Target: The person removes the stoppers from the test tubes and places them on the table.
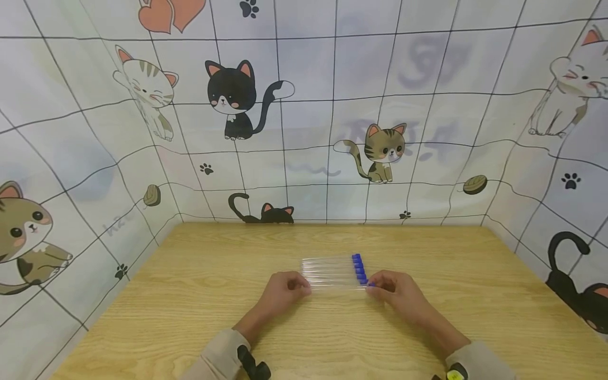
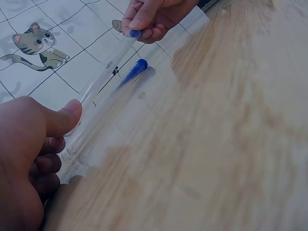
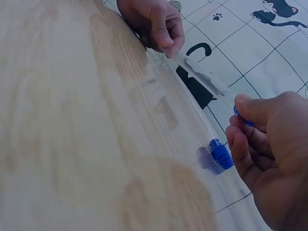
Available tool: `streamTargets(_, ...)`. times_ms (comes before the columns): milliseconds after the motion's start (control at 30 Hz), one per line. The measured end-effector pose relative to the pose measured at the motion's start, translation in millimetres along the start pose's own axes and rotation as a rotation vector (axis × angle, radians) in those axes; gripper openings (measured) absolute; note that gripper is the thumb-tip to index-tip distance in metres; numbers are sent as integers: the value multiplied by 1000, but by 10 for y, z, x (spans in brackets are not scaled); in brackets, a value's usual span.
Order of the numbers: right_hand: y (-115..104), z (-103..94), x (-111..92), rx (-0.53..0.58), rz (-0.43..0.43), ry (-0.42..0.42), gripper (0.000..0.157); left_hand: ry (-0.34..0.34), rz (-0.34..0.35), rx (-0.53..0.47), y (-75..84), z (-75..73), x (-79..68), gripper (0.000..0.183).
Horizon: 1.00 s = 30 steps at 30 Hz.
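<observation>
Several clear test tubes (image 1: 328, 268) with blue caps lie side by side in a row on the table, caps toward the right. One more capped test tube (image 2: 100, 77) is held level along the near side of the row, lifted off the tabletop. My left hand (image 1: 284, 291) pinches its clear end between thumb and fingers. At the other end, my right hand (image 1: 401, 295) pinches the blue cap (image 3: 237, 110), which the fingers partly cover. Below the held tube, the row's caps (image 3: 221, 154) show in the right wrist view.
A light wood-grain table (image 1: 190, 311) spreads beneath both hands. White cloth (image 1: 309, 116) printed with cats and grid lines hangs behind the table and at both sides.
</observation>
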State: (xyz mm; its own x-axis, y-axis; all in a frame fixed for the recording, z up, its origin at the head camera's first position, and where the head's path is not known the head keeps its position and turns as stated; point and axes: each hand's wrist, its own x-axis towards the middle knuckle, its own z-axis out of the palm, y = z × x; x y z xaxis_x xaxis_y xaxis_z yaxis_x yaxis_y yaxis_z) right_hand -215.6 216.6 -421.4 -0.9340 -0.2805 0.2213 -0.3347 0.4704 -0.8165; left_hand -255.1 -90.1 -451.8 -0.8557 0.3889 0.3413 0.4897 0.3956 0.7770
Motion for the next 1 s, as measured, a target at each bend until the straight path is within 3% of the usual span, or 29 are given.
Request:
streamTargets(133,84,-70,33,69,32,34,20,-7,17,-8,24,-7,-2,5)
streamTargets(267,320,-170,56,158,175,148,30,-13,43,-11,7,-6,5,6)
streamTargets(367,368,-213,40,125,224,139,30,-17,55,1,-11,-11,11,6)
streamTargets(467,371,-203,59,60,216,73,28,-21,53,15,-9,-25,13,6)
streamTargets(767,407,-199,65,-94,115,-11,18,-36,47,39,-51,-24,13,4)
streamTargets(1000,456,-235,41,-74,76,-69,24,-75,6,66,-78,12,5,4)
